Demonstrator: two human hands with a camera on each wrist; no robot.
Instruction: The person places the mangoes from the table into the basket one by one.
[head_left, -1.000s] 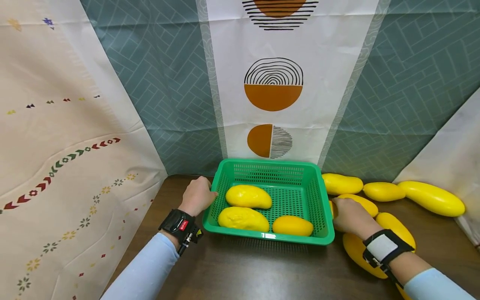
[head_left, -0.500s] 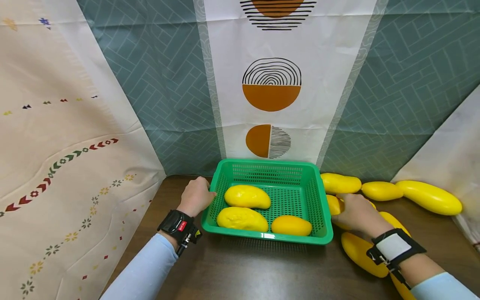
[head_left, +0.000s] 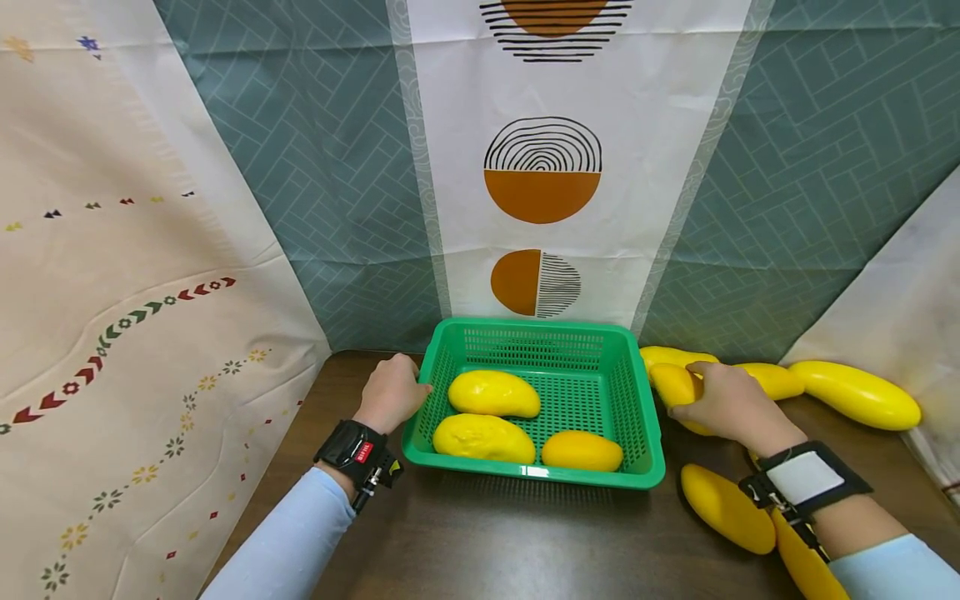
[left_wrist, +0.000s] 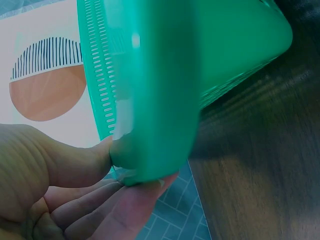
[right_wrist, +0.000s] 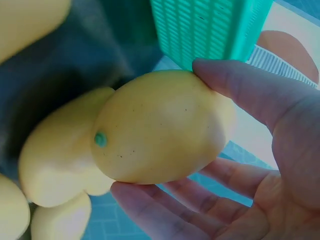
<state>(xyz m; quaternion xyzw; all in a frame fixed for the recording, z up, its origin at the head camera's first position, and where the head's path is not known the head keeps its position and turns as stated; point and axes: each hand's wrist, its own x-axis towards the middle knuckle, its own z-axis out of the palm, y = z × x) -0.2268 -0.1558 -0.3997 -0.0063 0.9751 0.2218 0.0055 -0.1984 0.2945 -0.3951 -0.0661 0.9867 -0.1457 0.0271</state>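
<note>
A green plastic basket (head_left: 534, 472) stands on the table with three yellow mangoes in it: a back mango (head_left: 495, 393), a front mango (head_left: 483, 438) and a smaller orange-yellow mango (head_left: 582, 451). My left hand (head_left: 392, 392) grips the basket's left rim, with the thumb on the inner side and fingers beneath, as the left wrist view shows. Just outside the right wall, my right hand (head_left: 731, 406) holds another mango (right_wrist: 162, 127) between thumb and fingers. A green stem spot shows on its end. The held mango overlaps other mangoes behind it in the head view.
More yellow mangoes lie right of the basket: a long one (head_left: 855, 394) near the side cloth, one (head_left: 772, 381) along the back, and a nearer one (head_left: 727, 508) on the brown table (head_left: 480, 550). A patterned cloth (head_left: 345, 208) hangs close behind.
My right hand has taken hold of a mango beside the basket and raised it, shifting slightly back and right. My left hand keeps its grip on the rim, and the basket stays put.
</note>
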